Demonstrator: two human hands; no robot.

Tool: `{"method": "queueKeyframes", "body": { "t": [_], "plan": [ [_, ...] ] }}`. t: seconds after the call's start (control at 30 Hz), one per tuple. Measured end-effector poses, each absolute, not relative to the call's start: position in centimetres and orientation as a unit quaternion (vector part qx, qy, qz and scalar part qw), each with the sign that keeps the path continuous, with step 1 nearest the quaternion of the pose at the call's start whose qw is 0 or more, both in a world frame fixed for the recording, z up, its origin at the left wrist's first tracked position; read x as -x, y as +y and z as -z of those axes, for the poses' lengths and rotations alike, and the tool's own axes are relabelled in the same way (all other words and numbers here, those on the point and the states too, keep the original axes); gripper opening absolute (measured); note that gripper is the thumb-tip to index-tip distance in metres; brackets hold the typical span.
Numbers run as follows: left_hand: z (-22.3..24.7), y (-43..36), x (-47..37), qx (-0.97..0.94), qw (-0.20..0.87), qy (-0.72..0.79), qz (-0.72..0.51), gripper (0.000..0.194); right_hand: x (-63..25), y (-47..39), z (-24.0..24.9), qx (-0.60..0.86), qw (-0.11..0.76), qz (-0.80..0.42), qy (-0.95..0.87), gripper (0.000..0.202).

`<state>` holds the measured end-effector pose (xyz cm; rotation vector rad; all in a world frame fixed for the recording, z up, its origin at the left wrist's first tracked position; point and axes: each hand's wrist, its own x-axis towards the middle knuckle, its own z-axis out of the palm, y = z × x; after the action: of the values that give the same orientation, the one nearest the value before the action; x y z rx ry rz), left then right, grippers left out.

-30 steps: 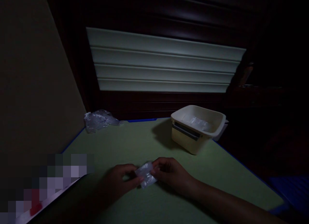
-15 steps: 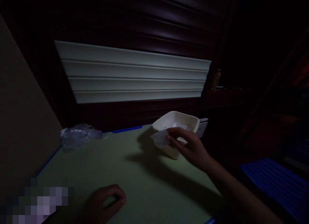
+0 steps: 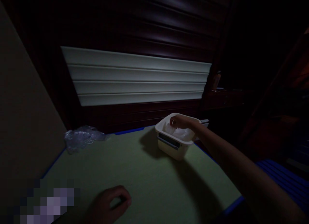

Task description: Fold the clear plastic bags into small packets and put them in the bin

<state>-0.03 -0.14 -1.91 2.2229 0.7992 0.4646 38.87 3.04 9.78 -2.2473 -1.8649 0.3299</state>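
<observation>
My right hand (image 3: 181, 121) reaches into a cream plastic bin (image 3: 172, 153) from the right. Its pinched fingertips are on a thin, whitish translucent piece (image 3: 169, 128), which looks like a small plastic bag. More pale, crumpled plastic (image 3: 182, 133) lies in the bin beneath the hand. A dark grey handle (image 3: 167, 142) shows on the bin's near side. On the pale green tabletop (image 3: 135, 172), my left hand (image 3: 114, 201) rests with its fingers curled, thumb and forefinger meeting in a loop with nothing visible inside.
A crumpled clear plastic bag (image 3: 83, 138) lies at the table's back left corner. Behind the table rises dark panelling with a white slatted section (image 3: 140, 77). Right of the table is a blue slatted surface (image 3: 283, 179). A bottle (image 3: 216, 79) stands on a dark ledge. A blurred patch covers the lower left.
My right hand has moved from in front of the bin, over its rim and inside, carrying the whitish piece. The left hand keeps its curled pose. The view has shifted slightly.
</observation>
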Motion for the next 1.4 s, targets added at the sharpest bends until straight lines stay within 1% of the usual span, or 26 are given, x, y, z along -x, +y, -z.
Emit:
{"method": "queueKeyframes", "body": {
  "t": [0.17,0.27,0.4,0.47,0.57,0.63,0.73,0.83,0.9,1.0,1.17,1.3,1.4],
  "plan": [
    [1.9,-0.3,0.0,-0.854,0.378,0.307,-0.18,0.013,-37.9,3.4,-8.5,0.769,0.039,-0.07,-0.634,0.026],
    [1.7,-0.5,0.0,-0.853,0.385,0.302,-0.183,0.012,-37.2,2.8,-9.5,0.761,0.043,-0.017,-0.647,0.027],
    [1.5,-0.9,0.1,-0.86,0.369,0.295,-0.196,0.011,-33.7,1.1,-12.4,0.719,0.112,0.08,-0.681,0.025],
    [1.5,-1.0,0.1,-0.863,0.356,0.293,-0.206,0.011,-30.8,-0.1,-13.4,0.682,0.16,0.124,-0.703,0.019],
    [1.5,-1.1,0.2,-0.869,0.328,0.296,-0.222,0.011,-25.7,-1.8,-12.8,0.616,0.217,0.157,-0.74,0.023],
    [1.5,-0.9,0.4,-0.876,0.286,0.305,-0.24,0.012,-22.8,-2.4,-10.5,0.573,0.228,0.146,-0.773,0.022],
    [1.6,-0.1,1.0,-0.885,0.2,0.326,-0.264,0.013,-19.8,-2.3,-5.3,0.532,0.228,0.109,-0.808,0.023],
    [1.8,0.7,1.6,-0.89,0.13,0.347,-0.264,0.018,-19.0,-1.6,-0.5,0.523,0.225,0.076,-0.819,0.03],
    [1.9,1.0,1.8,-0.896,0.098,0.353,-0.252,0.021,-19.4,-1.3,1.5,0.51,0.217,0.056,-0.831,0.033],
    [1.9,0.7,1.7,-0.905,0.064,0.354,-0.226,0.022,-20.3,-1.2,2.6,0.499,0.21,0.034,-0.84,0.036],
    [1.0,1.0,1.2,-0.915,0.038,0.364,-0.168,0.017,-20.5,-1.3,2.4,0.498,0.208,0.011,-0.842,0.036],
    [-0.2,4.4,0.2,-0.914,0.033,0.386,-0.122,0.023,-20.3,-1.4,2.2,0.5,0.21,0.008,-0.84,0.032],
    [-1.3,8.6,-0.8,-0.893,0.014,0.434,-0.118,0.025,-20.3,-1.5,2.1,0.5,0.208,0.009,-0.84,0.032]
  ]
}}
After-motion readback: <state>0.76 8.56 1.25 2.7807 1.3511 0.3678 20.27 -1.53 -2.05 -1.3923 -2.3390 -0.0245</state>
